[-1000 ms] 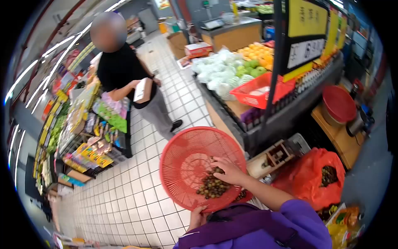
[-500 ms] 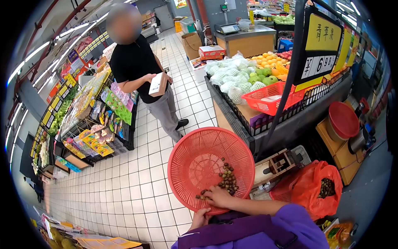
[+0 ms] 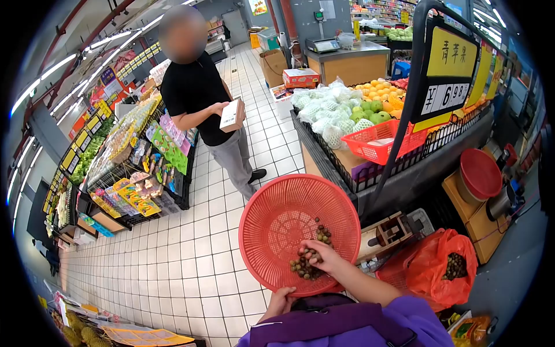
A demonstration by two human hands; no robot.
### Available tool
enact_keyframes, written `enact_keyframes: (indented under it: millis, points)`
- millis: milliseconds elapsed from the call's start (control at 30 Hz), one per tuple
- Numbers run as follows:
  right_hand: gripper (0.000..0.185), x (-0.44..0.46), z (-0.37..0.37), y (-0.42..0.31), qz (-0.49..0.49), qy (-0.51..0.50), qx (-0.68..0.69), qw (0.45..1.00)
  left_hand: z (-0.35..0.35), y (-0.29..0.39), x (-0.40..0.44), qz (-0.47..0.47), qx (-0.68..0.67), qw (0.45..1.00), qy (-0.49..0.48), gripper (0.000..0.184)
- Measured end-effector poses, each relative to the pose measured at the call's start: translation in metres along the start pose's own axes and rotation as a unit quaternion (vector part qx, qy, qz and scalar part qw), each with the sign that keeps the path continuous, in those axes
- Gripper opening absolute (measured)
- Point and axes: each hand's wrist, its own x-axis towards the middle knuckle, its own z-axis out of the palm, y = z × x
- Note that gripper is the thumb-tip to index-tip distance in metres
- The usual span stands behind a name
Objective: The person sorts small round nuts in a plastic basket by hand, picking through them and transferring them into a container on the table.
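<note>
A wide red plastic basket (image 3: 260, 231) tilts in front of me, its mesh wall pierced with many small holes. My left hand (image 3: 281, 301) is closed on its near rim, fingertips over the edge. Inside, small round brown nuts (image 3: 304, 269) lie in a loose heap at the lower right; their exact kind is hard to make out. My right hand (image 3: 324, 258) reaches into the basket with curled fingers around a few of these nuts, above the heap.
At the right, a red plastic bag (image 3: 428, 266) holds more nuts. A fruit stand (image 3: 370, 191) with netted fruit and a small red basket (image 3: 376, 144) stands ahead. To the left, a person in black (image 3: 199, 98) holds a white box (image 3: 232, 114) beside a produce shelf (image 3: 127, 168).
My right hand has moved right and up within the basket, and its fingers now curl round nuts. The nuts have shifted into a heap nearer the middle. My left hand stays on the rim.
</note>
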Motion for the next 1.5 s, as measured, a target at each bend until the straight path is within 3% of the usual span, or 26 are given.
enact_keyframes:
  millis: [33, 67, 333, 433, 567, 733, 833, 867, 933, 967, 1000, 1033, 1133, 1233, 1333, 1500]
  points:
    - [0.024, 0.001, -0.01, -0.004, 0.014, -0.035, 0.155, 0.987, -0.002, -0.001, 0.001, 0.001, 0.0, 1.0, 0.0, 0.024]
    - [0.024, 0.004, -0.022, -0.006, 0.02, -0.055, 0.217, 0.974, -0.005, -0.002, 0.003, 0.001, 0.005, 1.0, 0.004, 0.024]
    - [0.024, -0.044, -0.017, -0.05, -0.01, -0.098, 0.363, 0.927, 0.001, 0.004, 0.002, -0.019, 0.018, 1.0, 0.001, 0.034]
    - [0.021, -0.072, -0.032, -0.075, -0.085, -0.062, 0.365, 0.925, -0.001, 0.003, 0.003, -0.012, 0.004, 1.0, -0.009, 0.034]
    - [0.018, -0.078, -0.111, -0.088, -0.195, 0.074, 0.249, 0.946, -0.002, 0.004, 0.007, -0.011, -0.011, 1.0, 0.008, 0.034]
    - [0.014, -0.051, -0.205, -0.08, -0.119, 0.17, 0.173, 0.963, -0.004, 0.004, 0.011, 0.004, -0.003, 1.0, 0.01, 0.029]
    - [0.013, -0.042, -0.207, -0.08, -0.064, 0.254, 0.053, 0.964, -0.017, -0.002, 0.019, 0.009, -0.013, 0.999, 0.032, 0.021]
    - [0.012, -0.039, -0.203, -0.078, -0.064, 0.292, -0.055, 0.953, -0.02, -0.004, 0.021, 0.002, -0.019, 0.999, 0.033, 0.018]
    - [0.013, -0.03, -0.206, -0.074, -0.076, 0.355, -0.234, 0.902, -0.015, -0.001, 0.019, -0.005, -0.025, 0.999, 0.033, 0.015]
    - [0.013, -0.027, -0.209, -0.073, -0.076, 0.354, -0.234, 0.902, -0.012, 0.0, 0.017, -0.006, -0.027, 0.999, 0.034, 0.015]
    - [0.014, -0.026, -0.205, -0.073, -0.11, 0.389, -0.419, 0.813, -0.01, 0.001, 0.015, -0.007, -0.028, 0.999, 0.035, 0.014]
    - [0.016, -0.025, -0.201, -0.072, -0.139, 0.406, -0.586, 0.688, -0.015, -0.001, 0.016, -0.007, -0.028, 0.999, 0.036, 0.014]
    - [0.021, -0.026, -0.182, -0.077, -0.069, 0.45, -0.614, 0.645, -0.025, -0.006, 0.02, 0.001, -0.029, 0.998, 0.046, 0.016]
    - [0.02, -0.02, -0.195, -0.073, -0.081, 0.449, -0.635, 0.624, -0.02, -0.001, 0.014, 0.0, -0.036, 0.998, 0.042, 0.017]
    - [0.023, -0.024, -0.197, -0.076, -0.004, 0.429, -0.637, 0.641, -0.022, 0.001, 0.01, 0.006, -0.048, 0.998, 0.029, 0.018]
    - [0.021, -0.035, -0.191, -0.065, -0.113, 0.439, -0.645, 0.615, -0.032, -0.003, 0.014, 0.018, -0.038, 0.998, 0.048, 0.028]
